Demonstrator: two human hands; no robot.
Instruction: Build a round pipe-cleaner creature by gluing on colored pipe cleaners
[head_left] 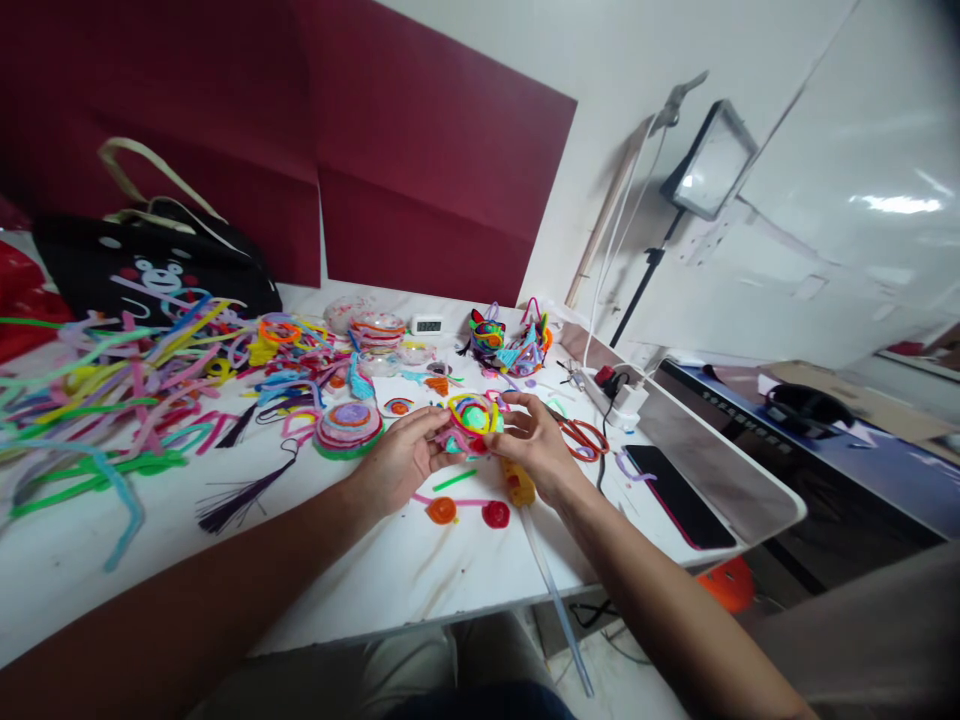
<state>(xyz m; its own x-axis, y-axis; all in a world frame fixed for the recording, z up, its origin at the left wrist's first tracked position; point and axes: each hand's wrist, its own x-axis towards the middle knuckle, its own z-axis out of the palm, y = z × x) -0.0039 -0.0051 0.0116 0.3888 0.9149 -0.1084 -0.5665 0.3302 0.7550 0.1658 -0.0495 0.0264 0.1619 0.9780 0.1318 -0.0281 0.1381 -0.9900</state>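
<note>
Between my two hands, just above the white table, is a colourful pipe-cleaner craft piece (pixel 474 416) with yellow loops around a green centre. The fingers of my left hand (pixel 409 450) curl around its left side. My right hand (pixel 534 440) pinches its right edge with thumb and fingers. Below my hands lie an orange coil (pixel 442 511), a red coil (pixel 496 514) and a short green pipe cleaner (pixel 455 480). Beside my right hand rests a yellow glue gun (pixel 517 484), a clear glue stick poking out past the table edge. My fingers partly hide the piece.
A large heap of pipe cleaners (pixel 150 370) covers the left side. A coiled disc (pixel 349 428) sits left of my hands. Behind are finished craft figures (pixel 489 335) and a small clock (pixel 428 326). On the right are orange-handled scissors (pixel 585 440), a phone (pixel 681 497) and a power strip (pixel 626 400).
</note>
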